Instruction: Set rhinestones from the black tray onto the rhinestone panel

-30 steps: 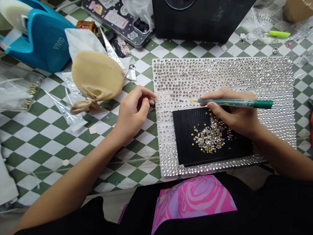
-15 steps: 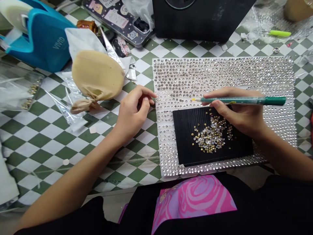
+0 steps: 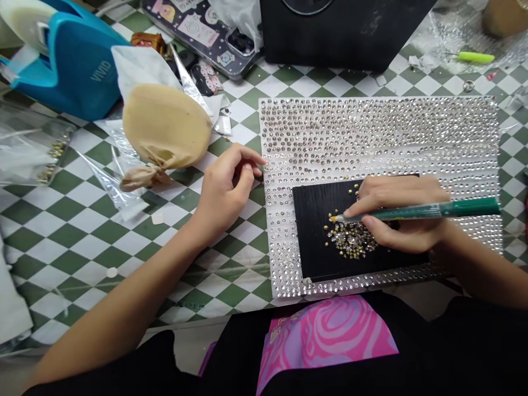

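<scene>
My right hand (image 3: 402, 212) holds a green pen-like tool (image 3: 437, 209) in a pinch, its pale yellow tip at the edge of a pile of gold and clear rhinestones (image 3: 352, 242). The stones lie on a black tray (image 3: 315, 258), which rests on a white sheet (image 3: 284, 192) covered with rows of shiny stones. My left hand (image 3: 229, 184) lies at the left edge of that sheet, index finger bent and touching the edge, thumb curled below it. Whether anything is between those fingers cannot be made out.
A beige cloth-wrapped pad (image 3: 165, 126) lies left of the sheet, near a blue tape dispenser (image 3: 91, 71). Behind are a phone in a patterned case (image 3: 202, 33) and a black box (image 3: 338, 38). A lime-green tool (image 3: 474, 57) lies at the back right.
My right hand has moved down toward me with the green tool, from over the stone-covered sheet to the loose stones on the black tray. My left hand has stayed put.
</scene>
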The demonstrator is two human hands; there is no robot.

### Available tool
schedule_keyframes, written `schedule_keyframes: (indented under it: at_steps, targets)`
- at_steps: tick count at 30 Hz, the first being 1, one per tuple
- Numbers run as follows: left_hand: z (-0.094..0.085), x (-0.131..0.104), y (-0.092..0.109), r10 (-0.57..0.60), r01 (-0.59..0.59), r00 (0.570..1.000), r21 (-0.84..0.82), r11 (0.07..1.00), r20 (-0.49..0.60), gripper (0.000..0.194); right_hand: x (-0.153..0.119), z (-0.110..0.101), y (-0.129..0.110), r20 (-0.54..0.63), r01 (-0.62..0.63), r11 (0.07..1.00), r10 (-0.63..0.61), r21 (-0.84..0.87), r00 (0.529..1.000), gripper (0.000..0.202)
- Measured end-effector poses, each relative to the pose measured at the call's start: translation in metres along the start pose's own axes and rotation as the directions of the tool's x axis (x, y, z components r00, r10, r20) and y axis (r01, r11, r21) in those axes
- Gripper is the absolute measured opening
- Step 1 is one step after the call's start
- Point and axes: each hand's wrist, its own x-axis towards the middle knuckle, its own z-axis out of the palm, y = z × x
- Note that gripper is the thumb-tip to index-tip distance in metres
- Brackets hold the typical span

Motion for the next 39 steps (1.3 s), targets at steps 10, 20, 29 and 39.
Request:
schedule_keyframes:
  at_steps: [10, 20, 29, 39]
  targets:
    - [0.001, 0.001, -0.001, 0.019, -0.019, 1.000, 0.010, 1.000, -0.014, 0.013, 0.004, -0.004, -0.002, -0.187, -0.051, 0.998, 0.059, 0.045, 0.981, 0.022]
    - [-0.001, 0.000, 0.001, -0.016, 0.017, 1.000, 0.016, 1.000, -0.002, 0.016, 0.035, -0.007, 0.009, -0.199, -0.121, 0.992, 0.128, 0.045, 0.972, 0.014]
    - [-0.001, 0.000, 0.002, -0.027, 0.026, 1.000, 0.022, 0.999, 0.009, 0.019, 0.072, 0.005, 0.030, -0.132, -0.084, 0.990, 0.069, -0.110, 0.989, 0.011]
    - [-0.001, 0.001, 0.003, -0.008, 0.008, 1.000, 0.027, 1.000, 0.009, 0.020, 0.076, 0.006, 0.029, -0.089, -0.093, 0.980, 0.078, -0.175, 0.993, 0.012]
